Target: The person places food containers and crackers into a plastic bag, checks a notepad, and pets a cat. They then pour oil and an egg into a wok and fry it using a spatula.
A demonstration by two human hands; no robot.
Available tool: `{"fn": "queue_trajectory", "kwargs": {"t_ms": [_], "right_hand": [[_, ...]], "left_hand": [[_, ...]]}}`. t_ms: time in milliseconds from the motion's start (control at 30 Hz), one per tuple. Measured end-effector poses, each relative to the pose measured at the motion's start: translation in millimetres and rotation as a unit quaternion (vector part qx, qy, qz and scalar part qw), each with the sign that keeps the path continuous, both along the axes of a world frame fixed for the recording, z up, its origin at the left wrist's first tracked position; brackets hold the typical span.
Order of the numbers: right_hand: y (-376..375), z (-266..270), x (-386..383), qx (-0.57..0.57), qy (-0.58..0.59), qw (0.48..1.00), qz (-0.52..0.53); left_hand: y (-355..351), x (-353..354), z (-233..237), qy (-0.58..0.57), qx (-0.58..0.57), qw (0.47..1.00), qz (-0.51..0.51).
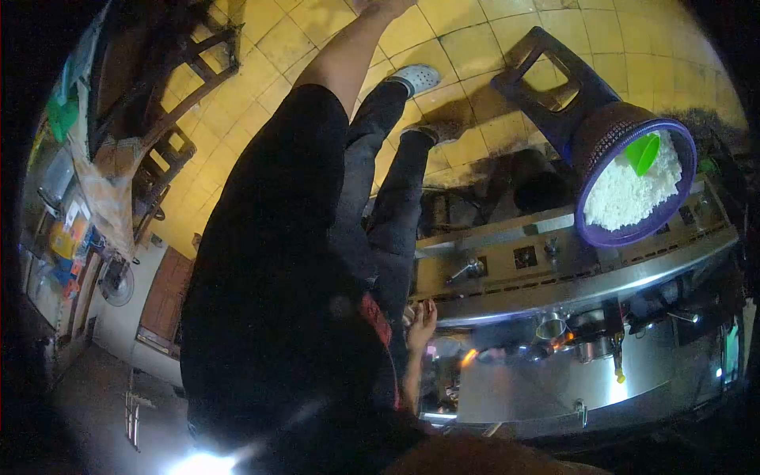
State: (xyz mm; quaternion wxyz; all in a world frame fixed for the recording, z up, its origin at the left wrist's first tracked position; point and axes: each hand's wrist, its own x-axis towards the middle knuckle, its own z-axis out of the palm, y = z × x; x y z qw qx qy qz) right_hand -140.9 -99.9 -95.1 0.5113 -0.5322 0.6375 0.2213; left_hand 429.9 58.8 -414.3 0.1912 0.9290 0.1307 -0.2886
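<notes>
The picture is upside down, with my dark-clothed body running through its middle. My left hand (389, 7) hangs low over the floor at the top edge; its fingers are mostly cut off. My right hand (423, 318) is at waist height beside the metal stove's front edge. Its fingers are bent, and whatever they hold is too small and dim to make out. Apart from both hands, a purple tub (582, 198) holds white rice-like food (633, 190). A bright green scoop (643, 153) lies in it. The tub rests on a dark plastic stool (546, 83).
The steel stove (507, 297) has knobs along its front, several pots (594, 348) and small flames. Yellow tiles (467, 59) cover the floor. Wooden chairs (198, 67) and a cluttered table (67, 229) stand on the left; a lamp (202, 464) glows at the bottom.
</notes>
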Motion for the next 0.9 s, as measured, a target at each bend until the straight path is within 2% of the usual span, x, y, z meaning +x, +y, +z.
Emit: {"fn": "queue_trajectory", "kwargs": {"t_ms": [67,133,267,367,400,433,467,500,533,567,600,633,667,700,733,767,800,867,900], "right_hand": [[1.8,0.1,-0.7,-0.019,0.001,1.0,0.011],[3.2,-0.3,5.6,0.006,0.033,0.998,-0.051],[7.9,1.0,14.0,0.006,0.03,0.998,-0.049],[10.9,-1.9,7.6,-0.029,0.004,0.998,-0.051],[9.8,-5.2,7.3,-0.036,-0.003,0.999,-0.04],[9.4,-8.4,7.8,-0.048,-0.011,0.998,-0.032],[8.1,-15.8,7.0,-0.069,-0.035,0.996,-0.048],[6.4,-27.1,6.0,-0.142,-0.089,0.986,0.009],[7.0,-33.1,7.7,-0.221,-0.134,0.964,0.056],[7.5,-18.3,29.9,-0.256,-0.111,0.959,0.057],[4.3,2.7,59.5,-0.288,-0.082,0.953,0.049],[0.9,3.8,62.4,-0.285,-0.067,0.956,-0.008],[-2.8,6.2,62.3,-0.275,-0.053,0.957,-0.07],[-7.3,14.5,63.9,-0.419,-0.01,0.904,0.084],[-2.7,10.7,60.0,-0.484,-0.064,0.872,0.002],[-6.3,19.0,52.8,-0.452,-0.008,0.892,-0.003],[2.2,31.3,53.9,-0.507,-0.029,0.86,-0.041],[8.0,23.2,38.8,-0.56,0.001,0.823,-0.09],[15.1,25.4,34.1,-0.575,0.016,0.811,-0.104]], "left_hand": [[-3.8,-3.0,0.7,-0.038,0.111,0.99,-0.073],[-1.7,-8.0,-2.7,-0.065,0.112,0.987,-0.098],[5.0,-32.9,-10.7,-0.18,0.103,0.958,-0.198],[10.3,-91.3,1.5,-0.033,0.047,0.991,-0.124],[18.2,-115.7,-13.4,0.035,0.093,0.985,-0.143],[27.1,-148.6,-17.1,-0.001,0.117,0.98,-0.163],[34.8,-166.3,3.6,0.065,0.084,0.984,-0.14],[38.3,-195.0,-7.7,0.059,0.192,0.969,-0.146],[49.8,-197.3,-4.2,0.212,0.104,0.964,-0.12],[56.5,-203.9,26.5,0.256,0.107,0.945,-0.171],[62.1,-222.6,25.7,0.194,0.113,0.965,-0.137],[96.0,-260.6,-53.1,0.105,0.112,0.964,-0.216],[109.2,-257.0,-80.8,0.065,0.082,0.939,-0.327],[113.8,-252.0,-88.5,0.009,0.057,0.896,-0.439],[107.8,-246.4,-69.5,-0.058,0.038,0.842,-0.535],[105.5,-206.1,-56.3,-0.085,0.037,0.799,-0.594],[96.3,-177.5,-49.3,-0.089,-0.02,0.74,-0.666],[54.7,-148.7,-40.1,-0.068,-0.128,0.611,-0.778],[30.8,-120.6,17.0,-0.083,-0.193,0.571,-0.794]]}}
